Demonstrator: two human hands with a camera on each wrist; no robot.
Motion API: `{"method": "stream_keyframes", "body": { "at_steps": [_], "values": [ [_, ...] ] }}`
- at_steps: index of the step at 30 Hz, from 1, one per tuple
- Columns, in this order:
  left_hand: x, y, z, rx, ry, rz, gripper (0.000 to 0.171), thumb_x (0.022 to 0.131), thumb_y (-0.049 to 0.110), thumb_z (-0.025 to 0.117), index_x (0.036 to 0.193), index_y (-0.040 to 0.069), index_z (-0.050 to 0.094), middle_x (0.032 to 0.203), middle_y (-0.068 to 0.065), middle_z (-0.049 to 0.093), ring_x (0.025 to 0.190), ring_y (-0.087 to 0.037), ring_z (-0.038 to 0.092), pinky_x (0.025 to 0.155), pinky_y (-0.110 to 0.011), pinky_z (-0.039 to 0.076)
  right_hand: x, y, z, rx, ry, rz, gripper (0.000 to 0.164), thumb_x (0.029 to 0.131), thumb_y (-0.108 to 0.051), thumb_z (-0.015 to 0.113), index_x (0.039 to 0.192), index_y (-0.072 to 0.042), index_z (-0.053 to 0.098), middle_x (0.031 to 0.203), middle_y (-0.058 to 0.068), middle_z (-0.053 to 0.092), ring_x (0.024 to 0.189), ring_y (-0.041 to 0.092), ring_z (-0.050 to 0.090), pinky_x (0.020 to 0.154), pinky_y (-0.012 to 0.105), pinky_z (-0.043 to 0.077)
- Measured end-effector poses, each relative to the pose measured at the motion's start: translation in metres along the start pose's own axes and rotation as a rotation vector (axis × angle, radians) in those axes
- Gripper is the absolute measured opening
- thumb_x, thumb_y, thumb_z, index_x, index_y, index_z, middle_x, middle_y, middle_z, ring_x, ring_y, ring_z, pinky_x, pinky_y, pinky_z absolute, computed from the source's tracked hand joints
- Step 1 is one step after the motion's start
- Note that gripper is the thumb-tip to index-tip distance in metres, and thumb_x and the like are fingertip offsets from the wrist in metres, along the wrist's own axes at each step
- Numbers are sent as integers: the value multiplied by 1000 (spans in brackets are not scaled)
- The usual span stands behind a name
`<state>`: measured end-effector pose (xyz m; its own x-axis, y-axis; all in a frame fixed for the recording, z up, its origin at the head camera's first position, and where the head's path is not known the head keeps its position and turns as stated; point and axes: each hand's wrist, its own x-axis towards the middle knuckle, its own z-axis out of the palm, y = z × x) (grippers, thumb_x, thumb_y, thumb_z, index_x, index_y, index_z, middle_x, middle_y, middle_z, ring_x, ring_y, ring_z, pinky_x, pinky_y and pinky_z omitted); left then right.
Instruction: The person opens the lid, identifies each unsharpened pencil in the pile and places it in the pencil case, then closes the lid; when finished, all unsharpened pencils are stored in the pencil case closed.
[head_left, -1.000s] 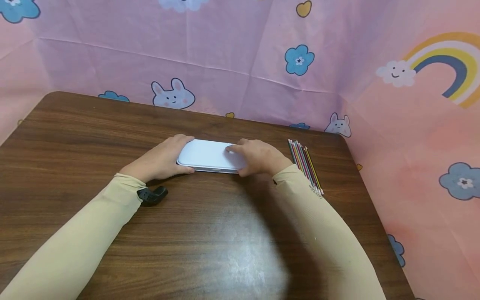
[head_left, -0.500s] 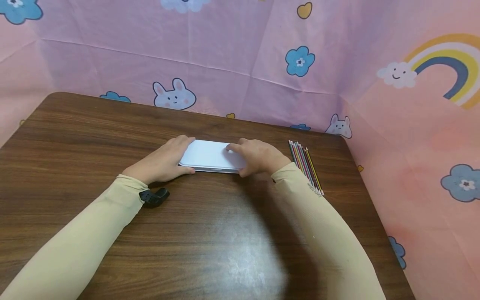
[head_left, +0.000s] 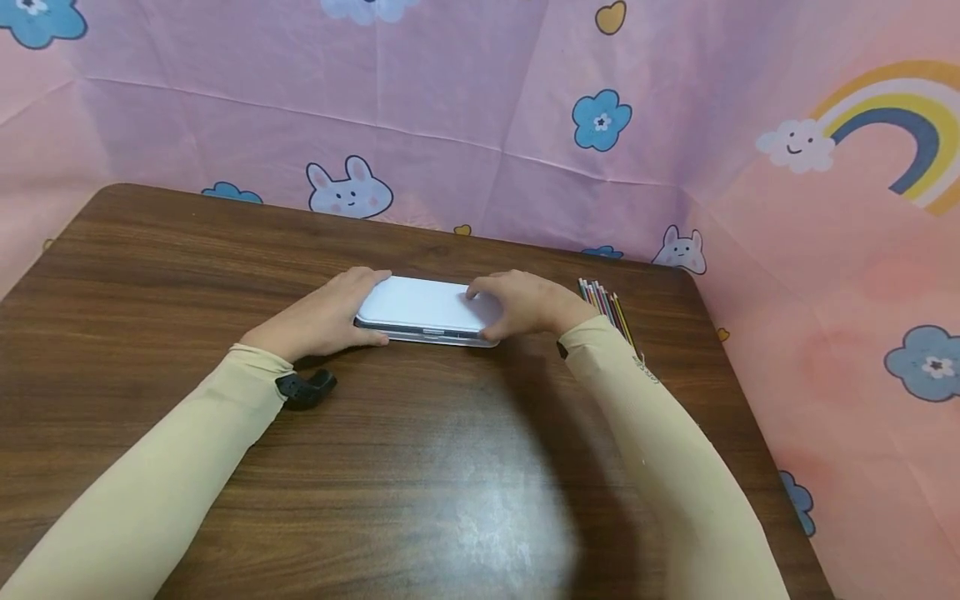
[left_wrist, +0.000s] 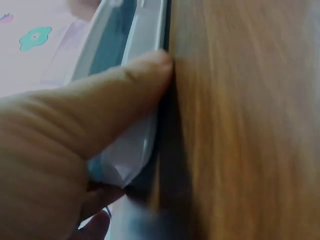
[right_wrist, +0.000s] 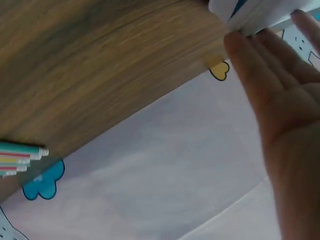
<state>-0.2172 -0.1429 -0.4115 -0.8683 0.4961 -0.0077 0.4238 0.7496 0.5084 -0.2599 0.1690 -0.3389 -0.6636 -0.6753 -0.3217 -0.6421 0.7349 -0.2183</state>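
A white pencil case [head_left: 427, 302] lies lengthwise on the table, its lid raised a little so that a dark gap runs along the front. My left hand [head_left: 318, 315] grips the case's left end. In the left wrist view its thumb [left_wrist: 120, 95] presses the front wall of the lower half, with the gap above it. My right hand [head_left: 528, 302] holds the lid at the right end, thumb at the front edge and index finger bent over the top. Its other fingers reach the case's far side in the right wrist view.
Several pencils [head_left: 606, 307] lie side by side right of the case, partly behind my right forearm. The brown wooden table [head_left: 420, 483] ends at a patterned cloth backdrop [head_left: 450, 108] behind and on the right. A black strap [head_left: 306, 389] hangs at my left wrist.
The right hand has shifted slightly up and to the right, and the lid has lifted with it, widening the dark gap at the front. The left hand has stayed nearly in place.
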Motion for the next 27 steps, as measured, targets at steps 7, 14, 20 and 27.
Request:
{"method": "stream_keyframes", "body": {
  "at_steps": [7,14,20,27],
  "values": [
    [2,-11,-2,-71,-3,16,101,87,56,79,162,10,30,162,-18,33,147,-37,34,116,-61,34,-12,12,19,128,116,-53,56,90,-28,79,140,-11,60,152,15,46,137,30,49,107,42,48],
    [-1,-18,-8,-70,-24,-6,99,87,51,80,164,15,29,159,-19,36,145,-39,35,114,-64,35,-15,25,39,254,323,-124,45,92,-24,75,134,-11,68,146,10,59,132,26,57,105,41,51],
    [2,-20,-8,-117,-31,-59,120,80,62,83,166,13,16,167,-22,24,152,-44,23,117,-67,28,-18,32,44,603,436,-55,33,99,-22,70,131,-11,71,135,5,68,129,19,60,108,37,49],
    [4,-21,-4,-177,13,-57,131,76,56,88,167,13,5,161,-21,34,149,-39,33,118,-63,29,-8,33,44,908,587,140,35,103,-36,65,121,-7,74,122,8,71,113,21,64,104,44,51]
  ]
}}
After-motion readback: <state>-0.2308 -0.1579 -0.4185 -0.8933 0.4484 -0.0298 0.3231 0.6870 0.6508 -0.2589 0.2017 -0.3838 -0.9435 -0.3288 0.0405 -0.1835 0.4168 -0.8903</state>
